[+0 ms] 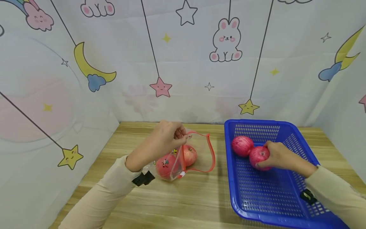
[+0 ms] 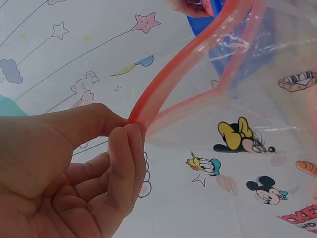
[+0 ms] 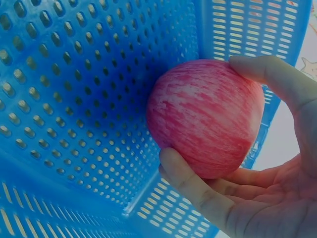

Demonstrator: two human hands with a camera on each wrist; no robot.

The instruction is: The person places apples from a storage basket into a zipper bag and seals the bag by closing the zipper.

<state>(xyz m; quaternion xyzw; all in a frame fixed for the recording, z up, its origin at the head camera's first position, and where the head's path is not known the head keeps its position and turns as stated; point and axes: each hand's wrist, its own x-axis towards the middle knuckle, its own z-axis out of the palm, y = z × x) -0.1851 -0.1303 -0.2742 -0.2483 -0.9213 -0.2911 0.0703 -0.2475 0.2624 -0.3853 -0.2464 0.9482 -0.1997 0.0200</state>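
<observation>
My left hand (image 1: 168, 136) pinches the red-trimmed edge of a clear plastic bag (image 2: 198, 134) between thumb and fingers. Cartoon figures are printed on the bag, and its mouth gapes toward the right. Inside it lie a red apple (image 1: 164, 167) and a paler apple (image 1: 190, 155), partly behind the film and trim. Over in the blue basket (image 1: 231, 181), my right hand (image 1: 278, 155) grips a red streaked apple (image 3: 205, 119), its thumb and fingers curled round the sides. Another red apple (image 1: 241, 146) sits just left of the gripped one.
The basket stands on the right of a wooden table (image 1: 183, 203), its perforated walls rising around the right hand. Bare wood lies between bag and basket. A white cloth (image 1: 194, 105) printed with stars and a rabbit hangs behind the table and along the sides.
</observation>
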